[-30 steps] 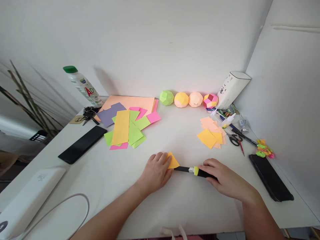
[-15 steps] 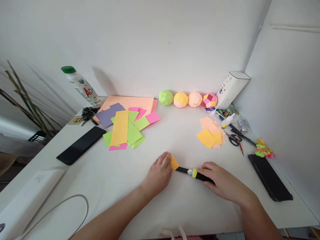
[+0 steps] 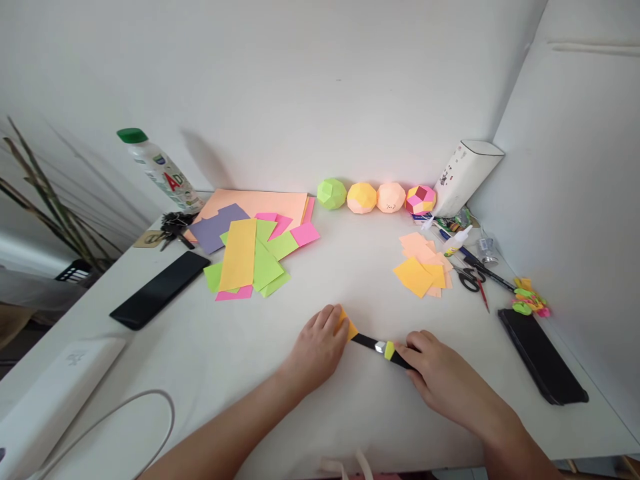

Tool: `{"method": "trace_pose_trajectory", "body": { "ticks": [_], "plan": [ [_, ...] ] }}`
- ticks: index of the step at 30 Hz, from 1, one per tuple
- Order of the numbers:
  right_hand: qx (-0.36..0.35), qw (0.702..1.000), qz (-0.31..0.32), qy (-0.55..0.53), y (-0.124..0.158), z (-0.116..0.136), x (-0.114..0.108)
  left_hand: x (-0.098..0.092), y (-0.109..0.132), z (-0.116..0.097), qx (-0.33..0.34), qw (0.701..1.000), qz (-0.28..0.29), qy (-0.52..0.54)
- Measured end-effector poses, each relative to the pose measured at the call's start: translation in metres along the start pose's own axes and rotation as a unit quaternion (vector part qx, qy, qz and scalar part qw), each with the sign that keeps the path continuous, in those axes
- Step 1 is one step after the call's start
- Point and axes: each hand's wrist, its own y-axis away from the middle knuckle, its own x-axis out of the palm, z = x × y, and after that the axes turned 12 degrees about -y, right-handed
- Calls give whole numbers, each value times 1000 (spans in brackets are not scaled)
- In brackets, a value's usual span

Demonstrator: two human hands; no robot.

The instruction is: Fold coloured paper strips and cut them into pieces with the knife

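My left hand [image 3: 320, 343] is closed on a small yellow-orange piece of paper [image 3: 352, 331], whose corner sticks out past the fingers. The rest of the paper is hidden under them. In my right hand [image 3: 440, 367] is a utility knife [image 3: 389, 350] with a black and yellow handle, lying low over the table. Its dark blade [image 3: 367, 341] points left and reaches the paper's edge; whether its tip lies under the paper I cannot tell. Beyond my right hand lie loose yellow and peach paper pieces [image 3: 414, 277].
Coloured paper sheets [image 3: 239, 257] lie at the left behind a black phone [image 3: 160, 290]. Several paper balls [image 3: 361, 199] line the wall. Scissors [image 3: 469, 280], a glue bottle [image 3: 456, 241] and a black case [image 3: 543, 360] are at the right. A white device [image 3: 65, 393] with a cable sits front left.
My right hand has shifted slightly right and down along the knife's handle, its fingers more curled. The left fingers have moved a little over the paper. The view has shifted slightly.
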Motion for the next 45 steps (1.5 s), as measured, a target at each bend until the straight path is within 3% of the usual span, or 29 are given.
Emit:
{"method": "trace_pose_trajectory", "body": {
  "ticks": [27, 45],
  "plan": [
    [-45, 992, -102, 64, -23, -2, 17, 0, 0, -1, -10, 999, -33, -32],
    [-40, 989, -121, 79, -29, -2, 20, -4, -2, -3, -9, 998, 17, -59]
  ]
}}
